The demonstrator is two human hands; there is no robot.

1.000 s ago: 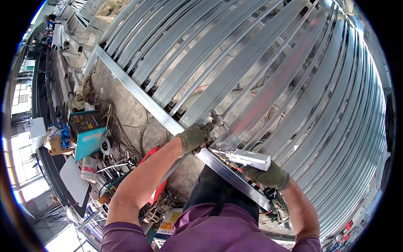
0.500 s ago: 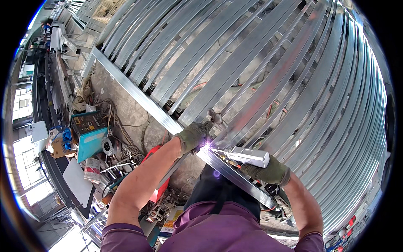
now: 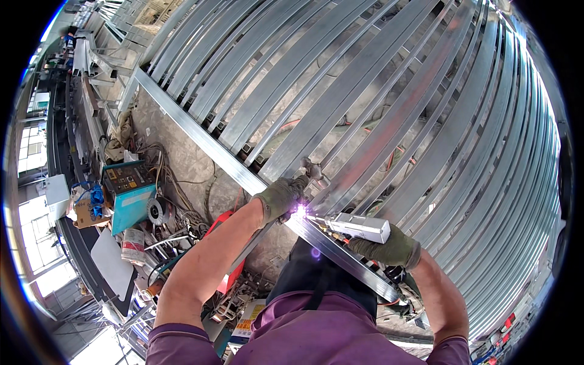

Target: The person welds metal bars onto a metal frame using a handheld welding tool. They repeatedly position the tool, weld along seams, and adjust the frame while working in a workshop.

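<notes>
My left hand (image 3: pixel 281 198), in a dark green work glove, is closed around the handle of what looks like a hammer (image 3: pixel 312 168), its grey metal head standing out past the fingers. My right hand (image 3: pixel 389 248), gloved alike, grips a welding torch (image 3: pixel 362 227) with a silver box-shaped body. The torch's tip points left to a bright violet-white arc (image 3: pixel 300 211) right beside my left hand. The arc burns on a long galvanized steel rail (image 3: pixel 204 143), where the ends of the steel bars meet it. Glare hides the weld spot itself.
Many parallel galvanized bars (image 3: pixel 286 79) spread across the far and right side, gaps between them showing concrete floor. At left stand a teal welding machine (image 3: pixel 134 204), a wire spool (image 3: pixel 157 211), tangled cables (image 3: pixel 176 188) and a paint bucket (image 3: pixel 133 245). A red object (image 3: pixel 230 277) lies below my left forearm.
Both hands and the torch stay almost in place. The arc still burns at the rail, its glow slightly changed.
</notes>
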